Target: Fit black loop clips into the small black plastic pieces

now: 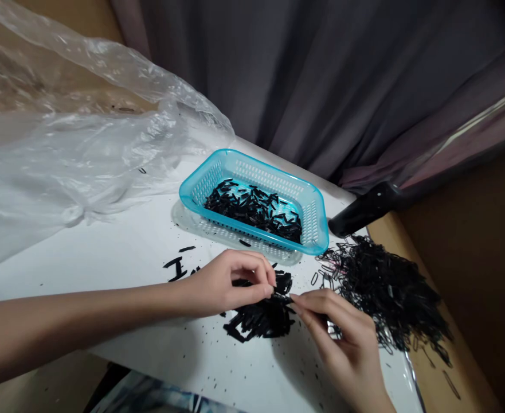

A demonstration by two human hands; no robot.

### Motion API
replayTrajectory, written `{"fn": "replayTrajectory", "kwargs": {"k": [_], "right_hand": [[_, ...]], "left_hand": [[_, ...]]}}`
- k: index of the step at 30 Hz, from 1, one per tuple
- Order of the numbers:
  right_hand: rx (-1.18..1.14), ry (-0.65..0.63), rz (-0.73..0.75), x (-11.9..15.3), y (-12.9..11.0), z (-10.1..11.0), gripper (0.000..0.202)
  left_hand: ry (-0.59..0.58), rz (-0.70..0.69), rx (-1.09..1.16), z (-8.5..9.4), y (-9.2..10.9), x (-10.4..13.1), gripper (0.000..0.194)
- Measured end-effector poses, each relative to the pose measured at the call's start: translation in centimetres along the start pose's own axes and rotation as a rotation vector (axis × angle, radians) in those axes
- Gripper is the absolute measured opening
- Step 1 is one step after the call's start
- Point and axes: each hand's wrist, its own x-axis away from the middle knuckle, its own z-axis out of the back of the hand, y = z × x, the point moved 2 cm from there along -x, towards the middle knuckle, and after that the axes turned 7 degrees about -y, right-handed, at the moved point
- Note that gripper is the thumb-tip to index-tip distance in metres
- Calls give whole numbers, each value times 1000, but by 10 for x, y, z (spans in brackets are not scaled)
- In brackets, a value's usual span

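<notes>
My left hand [246, 281] is closed in a pinch at the middle of the white tabletop. Just to its right, the fingertips of my right hand [342, 332] are also pinched together. Between the two sets of fingertips runs a small black strip [283, 299], held at both ends and partly covered by the fingers. Beneath my hands lies a heap of short flat black pieces [263, 320]. A blue plastic basket [252, 225] stands beyond them, its floor scattered with similar black pieces [252, 209].
To the right is a tangled pile of thin black loops [390, 292], reaching the table edge. A black handle [366, 209] lies behind it. Clear plastic sheeting [106, 155] covers the left back. Loose black pieces [177, 267] and crumbs dot the white surface [140, 241]. A dark curtain [278, 74] hangs behind.
</notes>
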Motion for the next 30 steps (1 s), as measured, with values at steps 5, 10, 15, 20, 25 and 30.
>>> {"fn": "replayTrajectory", "kwargs": {"k": [5,10,15,20,25,30], "right_hand": [[-35,-52,2,-1,-5,-5,24],[-91,-122,33,1,-11,-14,26],[24,53,47,3,-7,-7,30],[205,151,116,5,-1,-7,35],[285,154,149,5,1,-8,36],[281,113,124,5,-1,-6,36]], "left_hand": [[2,25,1,0,1,-1,20],[26,52,21,1,-1,-2,20],[42,49,12,3,-3,-2,21],[48,65,5,4,-3,-2,22],[55,64,-5,2,-1,-2,23],[54,48,-33,2,-2,-2,23]]}}
